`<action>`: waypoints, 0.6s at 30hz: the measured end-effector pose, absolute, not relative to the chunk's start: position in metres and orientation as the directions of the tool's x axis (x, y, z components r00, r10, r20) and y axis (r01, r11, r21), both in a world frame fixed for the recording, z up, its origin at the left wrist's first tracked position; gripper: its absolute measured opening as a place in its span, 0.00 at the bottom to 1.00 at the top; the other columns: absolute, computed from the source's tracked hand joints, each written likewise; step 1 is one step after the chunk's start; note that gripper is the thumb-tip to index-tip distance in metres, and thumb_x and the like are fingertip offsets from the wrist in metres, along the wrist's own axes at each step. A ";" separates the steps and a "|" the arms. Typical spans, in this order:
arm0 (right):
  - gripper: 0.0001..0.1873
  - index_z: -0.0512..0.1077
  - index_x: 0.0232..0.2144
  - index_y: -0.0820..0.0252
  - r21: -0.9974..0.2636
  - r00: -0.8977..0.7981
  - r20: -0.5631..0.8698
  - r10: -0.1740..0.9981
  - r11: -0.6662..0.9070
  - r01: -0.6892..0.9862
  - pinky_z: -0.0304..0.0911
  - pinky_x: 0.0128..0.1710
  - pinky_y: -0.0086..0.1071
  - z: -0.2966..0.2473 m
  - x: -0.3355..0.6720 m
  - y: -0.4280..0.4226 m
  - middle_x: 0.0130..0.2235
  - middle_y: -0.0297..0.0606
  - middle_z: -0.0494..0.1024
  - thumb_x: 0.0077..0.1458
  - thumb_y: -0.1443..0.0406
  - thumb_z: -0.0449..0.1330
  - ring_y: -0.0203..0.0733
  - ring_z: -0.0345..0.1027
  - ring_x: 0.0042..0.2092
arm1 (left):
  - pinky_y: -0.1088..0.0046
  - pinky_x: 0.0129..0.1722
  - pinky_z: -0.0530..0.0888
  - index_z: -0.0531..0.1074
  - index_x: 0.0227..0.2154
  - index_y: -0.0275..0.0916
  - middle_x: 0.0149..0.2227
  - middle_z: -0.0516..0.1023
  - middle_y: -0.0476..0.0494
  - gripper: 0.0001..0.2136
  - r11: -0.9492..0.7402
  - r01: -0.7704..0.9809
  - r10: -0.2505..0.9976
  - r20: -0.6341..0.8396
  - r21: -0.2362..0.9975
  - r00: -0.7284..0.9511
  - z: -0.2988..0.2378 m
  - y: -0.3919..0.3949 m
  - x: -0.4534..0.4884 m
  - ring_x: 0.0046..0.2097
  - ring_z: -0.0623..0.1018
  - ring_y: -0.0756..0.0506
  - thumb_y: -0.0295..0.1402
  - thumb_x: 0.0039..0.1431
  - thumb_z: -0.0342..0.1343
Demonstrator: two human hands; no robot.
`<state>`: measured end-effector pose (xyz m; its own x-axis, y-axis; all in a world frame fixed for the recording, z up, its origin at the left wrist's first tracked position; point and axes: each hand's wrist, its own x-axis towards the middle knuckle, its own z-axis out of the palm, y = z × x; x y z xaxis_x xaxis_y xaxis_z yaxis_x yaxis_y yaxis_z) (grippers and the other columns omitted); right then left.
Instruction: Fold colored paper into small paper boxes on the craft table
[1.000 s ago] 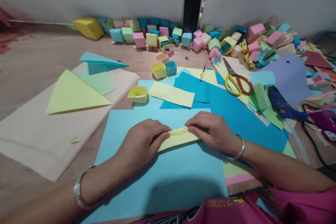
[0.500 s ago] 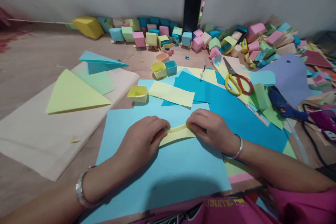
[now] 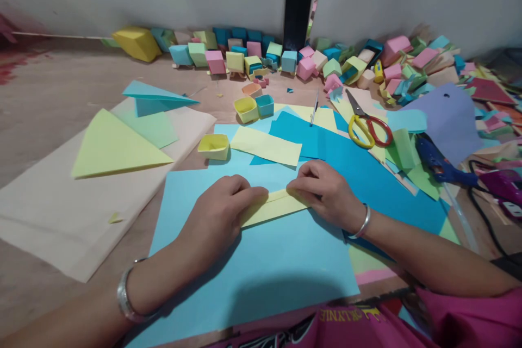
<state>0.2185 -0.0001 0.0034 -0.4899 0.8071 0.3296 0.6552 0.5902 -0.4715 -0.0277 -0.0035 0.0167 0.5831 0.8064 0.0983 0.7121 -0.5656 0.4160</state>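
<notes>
A pale yellow paper strip [image 3: 275,210] lies on a light blue sheet [image 3: 281,272], its far long edge folded over. My left hand [image 3: 222,209] is closed on the strip's left part, thumb and fingers pressing the fold. At the other end my right hand [image 3: 322,191] pinches the same fold; its fingertips hide part of the strip. Just beyond the hands rests a second, flat yellow paper strip [image 3: 267,147]. A small open yellow paper box [image 3: 214,147] stands to its left, with another yellow box [image 3: 246,110] and a blue one [image 3: 265,105] farther back.
Scissors [image 3: 369,128] with yellow and red handles lie on paper at right, near a blue glue gun [image 3: 442,163]. A phone [image 3: 297,16] leans on the wall behind several paper cubes [image 3: 215,62]. A folded yellow sheet [image 3: 118,147] and blue paper plane [image 3: 157,99] lie left.
The raised fold of the strip has been pressed flatter. My left thumb now lies extended along it, and my right hand has shifted slightly left.
</notes>
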 end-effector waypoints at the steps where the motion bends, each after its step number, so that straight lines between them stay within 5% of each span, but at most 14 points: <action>1: 0.13 0.78 0.34 0.59 -0.432 -0.507 0.341 0.792 0.610 0.664 0.57 0.34 0.34 0.003 0.219 0.000 0.33 0.41 0.71 0.61 0.69 0.53 0.40 0.62 0.36 | 0.70 0.31 0.64 0.75 0.47 0.46 0.34 0.72 0.43 0.18 -0.600 0.700 0.784 0.109 0.386 0.611 0.017 -0.004 -0.027 0.35 0.69 0.45 0.24 0.61 0.45; 7: 0.13 0.76 0.34 0.58 -0.087 -0.668 0.342 0.661 0.730 0.678 0.51 0.35 0.36 0.011 0.218 -0.003 0.32 0.39 0.73 0.63 0.69 0.52 0.41 0.61 0.38 | 0.67 0.32 0.64 0.76 0.43 0.43 0.32 0.71 0.41 0.15 -0.742 0.643 0.667 0.105 0.192 0.738 0.025 -0.004 -0.025 0.34 0.67 0.44 0.25 0.63 0.45; 14: 0.14 0.73 0.29 0.63 -0.023 -0.723 0.295 0.624 0.762 0.648 0.49 0.32 0.37 0.017 0.214 -0.007 0.30 0.41 0.73 0.63 0.73 0.50 0.41 0.60 0.36 | 0.66 0.32 0.65 0.74 0.33 0.36 0.31 0.71 0.41 0.12 -0.774 0.628 0.633 0.114 0.081 0.766 0.032 -0.006 -0.025 0.33 0.67 0.43 0.21 0.61 0.45; 18: 0.11 0.72 0.43 0.60 0.064 -0.755 0.231 0.614 0.764 0.642 0.47 0.31 0.38 0.017 0.211 -0.010 0.32 0.39 0.73 0.64 0.70 0.50 0.41 0.59 0.35 | 0.65 0.30 0.64 0.72 0.31 0.35 0.30 0.70 0.41 0.11 -0.793 0.604 0.609 0.053 0.079 0.792 0.027 -0.010 -0.021 0.31 0.66 0.44 0.19 0.59 0.45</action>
<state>0.2112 -0.0103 0.0175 -0.7545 0.6144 0.2306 0.6418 0.7642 0.0640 -0.0208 -0.0099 0.0265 0.7917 0.6086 0.0533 0.6042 -0.7929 0.0786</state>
